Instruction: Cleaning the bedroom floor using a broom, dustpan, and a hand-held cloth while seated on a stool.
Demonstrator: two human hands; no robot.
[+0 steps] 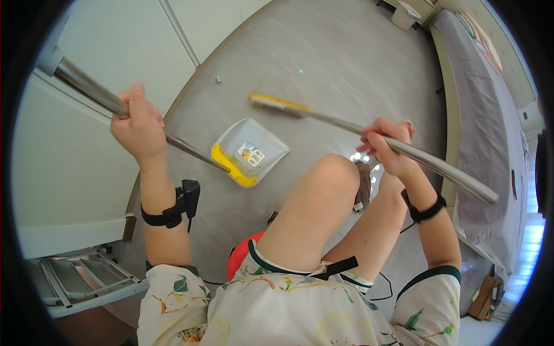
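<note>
My left hand [140, 124] is closed round the metal handle of a dustpan [271, 151], whose grey-white pan with a yellow edge rests on the floor ahead of me. A label is stuck on the pan. In my right hand [388, 146] is the metal handle of a broom [340, 123], fingers wrapped about it. The broom's yellow bristle head lies beyond the dustpan, just over the floor or on it; I cannot tell which. Two small pale-blue scraps lie further off, one scrap [218, 80] near the cabinet and another scrap [300, 71] farther right.
White cabinet doors [124, 46] line the left side. A bed with a grey cover [482, 132] runs along the right. At the far right stands a white bin [405, 16]. A folded metal ladder [86, 277] lies at lower left, and a red seat [243, 254] is beneath me.
</note>
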